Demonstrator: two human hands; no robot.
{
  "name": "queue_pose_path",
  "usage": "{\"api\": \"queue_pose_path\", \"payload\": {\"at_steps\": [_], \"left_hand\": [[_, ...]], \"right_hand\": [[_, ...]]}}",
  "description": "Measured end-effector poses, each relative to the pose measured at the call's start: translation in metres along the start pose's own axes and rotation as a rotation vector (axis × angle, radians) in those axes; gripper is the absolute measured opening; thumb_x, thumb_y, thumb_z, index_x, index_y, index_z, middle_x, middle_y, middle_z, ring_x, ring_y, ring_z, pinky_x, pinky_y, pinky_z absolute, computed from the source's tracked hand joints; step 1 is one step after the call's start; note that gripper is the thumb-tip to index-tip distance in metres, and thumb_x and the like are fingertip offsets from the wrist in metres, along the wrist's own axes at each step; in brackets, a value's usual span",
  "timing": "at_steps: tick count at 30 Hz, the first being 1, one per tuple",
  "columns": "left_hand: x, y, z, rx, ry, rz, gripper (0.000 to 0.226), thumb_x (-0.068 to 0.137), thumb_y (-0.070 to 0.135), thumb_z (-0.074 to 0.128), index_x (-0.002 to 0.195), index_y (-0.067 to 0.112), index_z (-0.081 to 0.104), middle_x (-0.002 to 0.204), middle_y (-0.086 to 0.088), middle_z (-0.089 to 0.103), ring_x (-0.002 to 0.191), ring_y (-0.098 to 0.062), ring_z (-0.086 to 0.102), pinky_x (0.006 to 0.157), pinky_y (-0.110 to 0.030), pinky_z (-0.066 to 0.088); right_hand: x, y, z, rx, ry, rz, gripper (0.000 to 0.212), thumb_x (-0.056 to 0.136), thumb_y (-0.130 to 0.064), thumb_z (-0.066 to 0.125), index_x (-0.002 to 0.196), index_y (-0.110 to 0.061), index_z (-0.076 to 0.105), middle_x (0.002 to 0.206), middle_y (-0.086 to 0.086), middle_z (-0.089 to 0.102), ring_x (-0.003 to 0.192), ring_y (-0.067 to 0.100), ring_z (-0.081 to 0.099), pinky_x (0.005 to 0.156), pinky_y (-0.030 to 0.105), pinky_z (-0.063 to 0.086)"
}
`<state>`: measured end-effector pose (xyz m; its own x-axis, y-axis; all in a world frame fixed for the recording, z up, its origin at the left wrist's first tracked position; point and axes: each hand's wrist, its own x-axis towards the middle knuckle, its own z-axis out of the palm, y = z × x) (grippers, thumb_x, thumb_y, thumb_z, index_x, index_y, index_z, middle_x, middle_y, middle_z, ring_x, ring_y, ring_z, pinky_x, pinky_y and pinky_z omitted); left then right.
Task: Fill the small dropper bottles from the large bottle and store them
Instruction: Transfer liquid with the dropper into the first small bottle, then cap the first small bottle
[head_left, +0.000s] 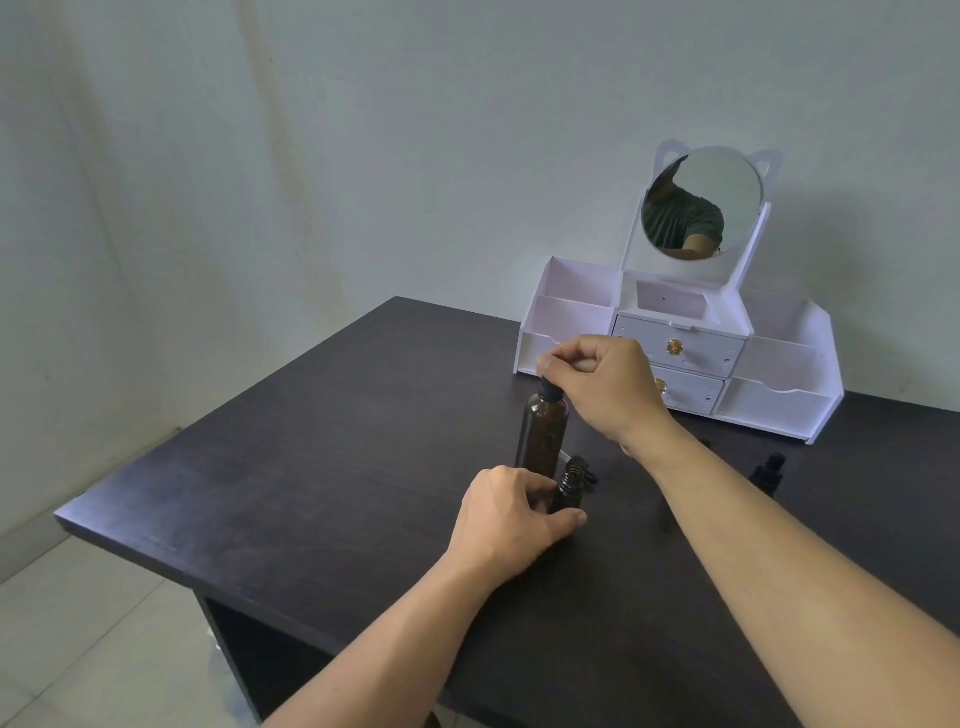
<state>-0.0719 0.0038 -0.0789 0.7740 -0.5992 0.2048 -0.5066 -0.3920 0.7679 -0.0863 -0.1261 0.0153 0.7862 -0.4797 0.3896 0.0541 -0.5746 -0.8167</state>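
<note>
A large amber bottle (543, 434) stands upright on the dark table (322, 467). My right hand (602, 384) is above it, fingers closed on its black cap (551, 389). In front of it a small dark dropper bottle (567, 491) stands with its neck uncovered, and my left hand (506, 519) grips it around the body. A black dropper cap (586, 470) lies just behind that small bottle. Another small capped dropper bottle (768, 473) stands to the right, partly hidden by my right forearm.
A white organiser (779, 400) with open side compartments, two gold-knobbed drawers (680, 348) and a round cat-ear mirror (701, 202) sits at the table's back right. The table's left edge drops to a tiled floor (78, 649). A wall stands behind.
</note>
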Motion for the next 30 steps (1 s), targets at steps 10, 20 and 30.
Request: {"api": "queue_pose_path", "payload": {"at_steps": [10,20,30], "left_hand": [[-0.001,0.000,0.000,-0.002,0.007,0.017,0.032,0.075,0.046,0.076,0.091,0.018,0.076,0.069,-0.003,0.066,0.068,-0.018,0.064,0.072,-0.039,0.056],[0.000,-0.001,0.001,0.004,0.014,0.024,0.028,0.075,0.043,0.076,0.079,0.016,0.074,0.063,-0.003,0.065,0.059,-0.017,0.061,0.066,-0.039,0.055],[-0.001,0.001,0.000,0.000,0.014,-0.002,0.032,0.074,0.046,0.077,0.088,0.017,0.076,0.068,-0.004,0.066,0.068,-0.020,0.064,0.070,-0.039,0.055]], "right_hand": [[-0.011,0.021,-0.014,-0.085,-0.027,0.118,0.016,0.096,-0.024,0.054,0.093,-0.015,0.067,0.094,0.000,0.071,0.088,0.016,0.069,0.081,0.035,0.054],[-0.042,0.043,-0.016,-0.671,-0.236,0.191,0.020,0.080,-0.022,0.075,0.089,-0.023,0.058,0.089,-0.002,0.060,0.085,0.020,0.057,0.071,0.028,0.041],[-0.034,0.000,-0.067,-0.522,-0.152,0.106,0.019,0.080,-0.009,0.063,0.083,-0.025,0.072,0.084,-0.004,0.069,0.068,0.009,0.061,0.072,0.024,0.049]]}}
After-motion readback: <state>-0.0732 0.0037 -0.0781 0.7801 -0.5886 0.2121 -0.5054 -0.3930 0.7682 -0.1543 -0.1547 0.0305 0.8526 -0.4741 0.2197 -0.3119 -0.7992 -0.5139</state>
